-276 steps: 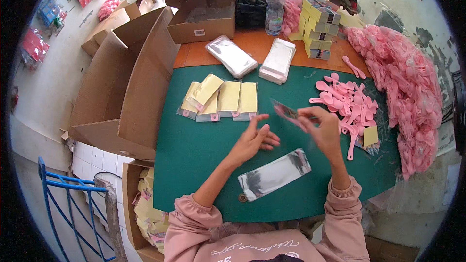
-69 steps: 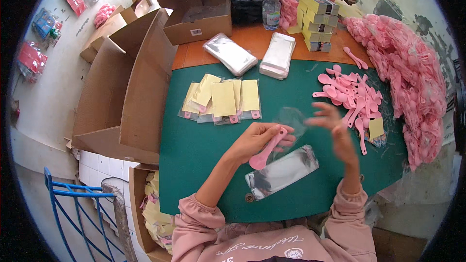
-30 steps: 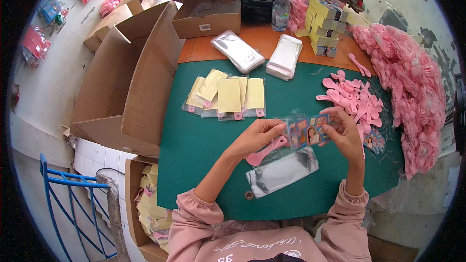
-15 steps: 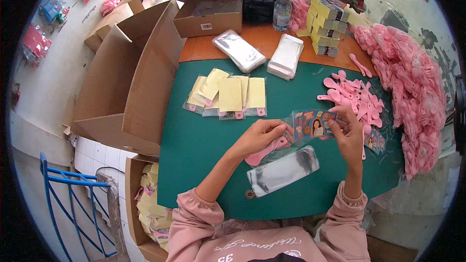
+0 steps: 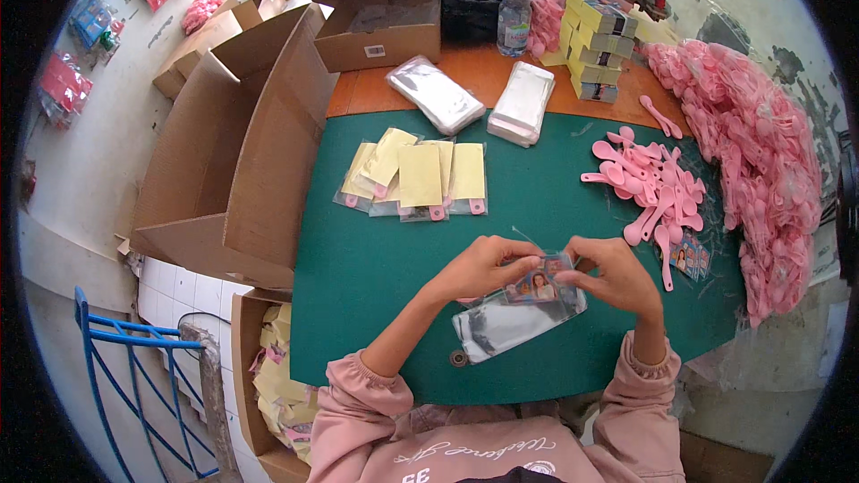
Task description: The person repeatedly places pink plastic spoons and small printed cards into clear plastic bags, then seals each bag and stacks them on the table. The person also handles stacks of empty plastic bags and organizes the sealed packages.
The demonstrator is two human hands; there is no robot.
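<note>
My left hand (image 5: 483, 268) and my right hand (image 5: 616, 274) meet over the near middle of the table. Both pinch the upper end of a clear plastic bag (image 5: 540, 288) with a colourful picture card inside. The pink spoon is mostly hidden behind the left fingers. Just below lies a flat stack of clear bags (image 5: 514, 329), with a small round metal piece (image 5: 458, 358) at its corner. Farther off, several filled packets (image 5: 420, 176) lie with pale yellow backs up. To the right, loose pink spoons (image 5: 660, 181) form a pile, beside a few picture cards (image 5: 691, 257).
Two more clear bag stacks (image 5: 521, 105) and bundled cards (image 5: 598, 45) stand at the back, near a water bottle (image 5: 514, 13). Bagged pink spoons (image 5: 765, 179) line the right edge. An open cardboard box (image 5: 277, 143) borders the left; a lower box (image 5: 246, 376) holds packets.
Both hands have drawn together and nearer to me. The card, which stuck out to the right between them, now sits down inside the bag, and my right hand has shifted to the bag's upper end.
</note>
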